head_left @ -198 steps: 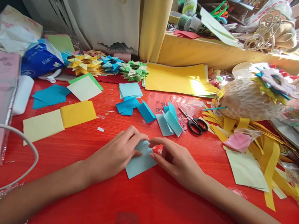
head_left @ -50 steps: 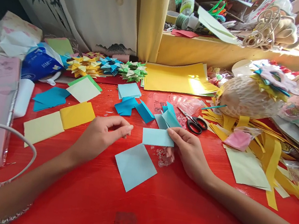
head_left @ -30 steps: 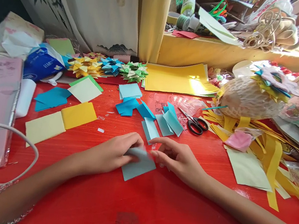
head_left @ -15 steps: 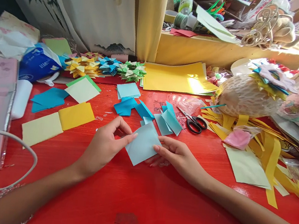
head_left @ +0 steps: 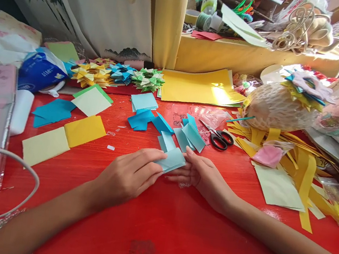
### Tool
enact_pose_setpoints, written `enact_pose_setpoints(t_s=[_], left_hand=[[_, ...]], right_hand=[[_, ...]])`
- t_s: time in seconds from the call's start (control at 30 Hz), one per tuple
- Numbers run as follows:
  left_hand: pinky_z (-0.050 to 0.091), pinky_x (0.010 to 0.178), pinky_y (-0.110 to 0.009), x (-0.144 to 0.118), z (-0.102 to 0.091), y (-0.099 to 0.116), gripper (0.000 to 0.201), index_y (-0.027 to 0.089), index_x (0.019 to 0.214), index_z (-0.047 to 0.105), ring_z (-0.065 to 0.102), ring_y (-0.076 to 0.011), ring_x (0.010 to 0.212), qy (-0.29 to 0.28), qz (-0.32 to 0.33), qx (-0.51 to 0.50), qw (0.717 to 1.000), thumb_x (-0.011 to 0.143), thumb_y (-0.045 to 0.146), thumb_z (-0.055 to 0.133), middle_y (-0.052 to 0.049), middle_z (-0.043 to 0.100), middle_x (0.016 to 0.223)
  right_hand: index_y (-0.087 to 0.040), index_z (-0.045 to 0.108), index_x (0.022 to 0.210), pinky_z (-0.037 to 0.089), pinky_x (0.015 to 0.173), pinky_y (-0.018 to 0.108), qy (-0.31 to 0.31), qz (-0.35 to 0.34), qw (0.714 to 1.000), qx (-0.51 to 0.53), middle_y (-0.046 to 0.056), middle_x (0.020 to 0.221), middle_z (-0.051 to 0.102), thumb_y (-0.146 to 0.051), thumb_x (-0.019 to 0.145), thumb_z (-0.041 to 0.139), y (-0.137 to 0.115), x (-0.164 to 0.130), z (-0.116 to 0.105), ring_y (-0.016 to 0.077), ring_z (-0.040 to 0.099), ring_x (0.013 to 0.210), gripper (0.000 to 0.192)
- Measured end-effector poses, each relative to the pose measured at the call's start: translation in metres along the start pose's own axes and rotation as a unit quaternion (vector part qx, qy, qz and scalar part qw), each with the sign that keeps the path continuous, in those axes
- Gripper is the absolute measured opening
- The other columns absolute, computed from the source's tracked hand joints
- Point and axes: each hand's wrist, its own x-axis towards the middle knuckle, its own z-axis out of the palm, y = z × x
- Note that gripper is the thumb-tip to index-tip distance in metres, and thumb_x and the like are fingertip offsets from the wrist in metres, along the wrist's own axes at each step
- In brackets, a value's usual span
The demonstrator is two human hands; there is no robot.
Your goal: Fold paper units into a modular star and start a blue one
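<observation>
Between my two hands is a light blue paper square (head_left: 173, 160), bent over so that it shows as a narrower piece. My left hand (head_left: 134, 172) holds its left side, fingers closed over the paper and the thumb hidden. My right hand (head_left: 202, 175) grips the right end, thumb on top and fingers underneath; a ring shows on one finger. Just behind lie folded light blue papers (head_left: 193, 137) and darker blue folded pieces (head_left: 141, 119). A stack of light blue squares (head_left: 144, 101) sits farther back. Black-handled scissors (head_left: 220, 139) rest right of the folded papers.
Yellow paper (head_left: 85, 131), cream paper (head_left: 46, 145) and blue paper (head_left: 53, 113) lie at left. Folded paper stars (head_left: 121, 74) line the back beside yellow sheets (head_left: 201, 87). Yellow strips (head_left: 304, 181) and a pale green sheet (head_left: 278, 185) are at right. A white cable (head_left: 33, 172) curves at left.
The light blue square, flat and open before, is now bent over on itself. My left hand has turned over, its fingers now on top of the paper; my right thumb has moved up.
</observation>
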Motion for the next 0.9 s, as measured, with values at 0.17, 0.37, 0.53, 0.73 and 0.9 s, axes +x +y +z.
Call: enact_pose_setpoints(t_s=[0.17, 0.37, 0.53, 0.73, 0.9], left_hand=[[0.044, 0.086, -0.032, 0.004, -0.003, 0.004, 0.013, 0.017, 0.091, 0.055, 0.051, -0.0199, 0.103, -0.024, -0.032, -0.080, 0.996, 0.080, 0.023, 0.054, -0.010, 0.057, 0.107], [0.046, 0.073, -0.024, 0.010, -0.003, 0.005, 0.022, 0.022, 0.100, 0.052, 0.055, -0.0138, 0.086, -0.056, -0.261, -0.222, 0.938, 0.082, 0.033, 0.050, -0.002, 0.057, 0.094], [0.048, 0.064, -0.021, 0.010, 0.002, 0.006, 0.032, 0.025, 0.109, 0.046, 0.057, -0.0130, 0.080, -0.067, -0.364, -0.351, 0.860, 0.080, 0.038, 0.052, 0.000, 0.056, 0.088], [0.049, 0.068, -0.023, 0.010, 0.003, 0.007, 0.035, 0.029, 0.114, 0.046, 0.056, -0.0141, 0.085, -0.042, -0.348, -0.349, 0.869, 0.080, 0.034, 0.053, 0.001, 0.057, 0.093], [0.047, 0.068, -0.022, 0.008, 0.004, 0.006, 0.036, 0.030, 0.114, 0.045, 0.054, -0.0127, 0.083, -0.059, -0.322, -0.305, 0.894, 0.079, 0.036, 0.054, 0.002, 0.056, 0.090]], right_hand=[[-0.015, 0.060, 0.087, 0.050, 0.076, 0.028, -0.024, -0.025, 0.998, -0.059, 0.003, 0.084, 0.065, -0.038, 0.080, 0.055, 0.001, -0.001, 0.001, 0.0153, 0.064, 0.078, 0.025], [-0.016, 0.055, 0.083, 0.050, 0.079, 0.029, -0.058, -0.057, 0.991, -0.103, 0.002, 0.087, 0.060, -0.033, 0.082, 0.051, 0.007, -0.003, 0.001, 0.0158, 0.061, 0.084, 0.018], [-0.018, 0.053, 0.091, 0.050, 0.074, 0.029, -0.005, -0.050, 0.991, -0.125, 0.002, 0.085, 0.063, -0.036, 0.080, 0.055, 0.008, -0.004, 0.002, 0.0175, 0.063, 0.082, 0.021], [-0.018, 0.054, 0.085, 0.045, 0.057, 0.021, 0.026, -0.028, 0.994, -0.100, 0.003, 0.080, 0.067, -0.039, 0.081, 0.053, 0.003, -0.004, 0.002, 0.0165, 0.065, 0.074, 0.021], [-0.018, 0.058, 0.088, 0.045, 0.059, 0.020, 0.040, -0.032, 0.995, -0.085, 0.003, 0.080, 0.067, -0.036, 0.081, 0.054, 0.004, -0.003, 0.002, 0.0155, 0.065, 0.075, 0.020]])
